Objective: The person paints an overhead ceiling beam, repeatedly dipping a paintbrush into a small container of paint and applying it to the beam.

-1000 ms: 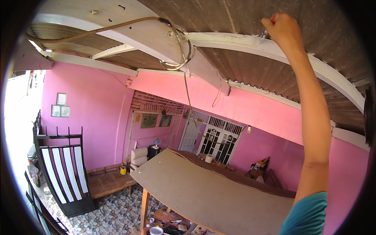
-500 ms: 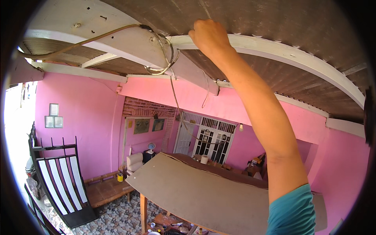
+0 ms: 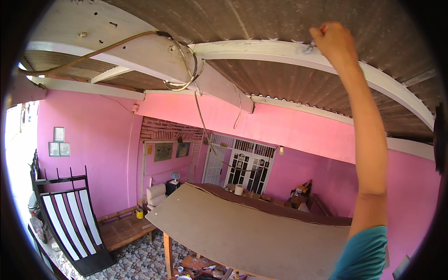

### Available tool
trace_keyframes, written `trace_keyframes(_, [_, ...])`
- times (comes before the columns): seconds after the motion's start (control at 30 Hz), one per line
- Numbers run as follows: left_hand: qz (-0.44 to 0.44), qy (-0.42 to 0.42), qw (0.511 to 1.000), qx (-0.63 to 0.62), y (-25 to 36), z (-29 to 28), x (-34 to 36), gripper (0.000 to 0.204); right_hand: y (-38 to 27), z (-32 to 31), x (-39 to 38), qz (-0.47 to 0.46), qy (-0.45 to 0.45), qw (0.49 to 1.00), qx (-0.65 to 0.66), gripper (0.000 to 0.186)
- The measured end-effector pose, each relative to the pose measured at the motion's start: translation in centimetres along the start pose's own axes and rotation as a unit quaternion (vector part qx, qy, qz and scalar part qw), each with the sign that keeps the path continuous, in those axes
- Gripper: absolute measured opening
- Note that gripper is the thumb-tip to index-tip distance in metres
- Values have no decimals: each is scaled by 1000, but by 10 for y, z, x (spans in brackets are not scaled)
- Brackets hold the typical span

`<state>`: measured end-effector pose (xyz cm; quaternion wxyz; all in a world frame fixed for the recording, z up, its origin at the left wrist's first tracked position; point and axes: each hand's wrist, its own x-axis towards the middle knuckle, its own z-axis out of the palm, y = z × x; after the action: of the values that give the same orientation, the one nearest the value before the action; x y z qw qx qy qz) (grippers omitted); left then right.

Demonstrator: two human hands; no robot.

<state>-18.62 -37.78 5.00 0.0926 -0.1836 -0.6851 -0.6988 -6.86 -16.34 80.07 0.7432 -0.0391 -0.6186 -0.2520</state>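
Observation:
My right hand (image 3: 337, 41) is raised to the upper right, at the white roof beam (image 3: 261, 49) under the corrugated roof sheets (image 3: 280, 21). Its fingers are closed, and whatever they hold, if anything, is hidden. A small greyish smudge shows on the beam just left of the fingers; I cannot tell what it is. The bare forearm runs down to a teal sleeve (image 3: 361, 256). My left hand is out of view.
Below lies a large brown board (image 3: 252, 228) on wooden legs. A looped cable (image 3: 193, 70) hangs from the wide beam at left. A black and white metal gate panel (image 3: 70, 224) leans beside a bamboo bench (image 3: 122, 231) bearing a yellow can (image 3: 139, 213). Pink walls stand behind.
My right hand has moved to the right along the beam, its fingers still closed. The view has shifted slightly to the right. The greyish smudge now shows on the beam beside the fingers.

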Motion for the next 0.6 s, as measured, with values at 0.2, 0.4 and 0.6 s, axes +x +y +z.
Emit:
trace_keyframes(0.2, [-7, 14, 999, 45, -1, 3, -2, 64, -46, 1, -26, -66, 13, 992, -106, 27])
trace_keyframes(0.4, [-21, 29, 999, 27, -4, 2, -4, 69, -108, 64, -33, -138, -9, 990, 28, 24])
trace_keyframes(0.6, [-26, 47, 998, 14, 17, -10, -14, 64, -150, 127, -22, -89, -24, 956, 279, 24])
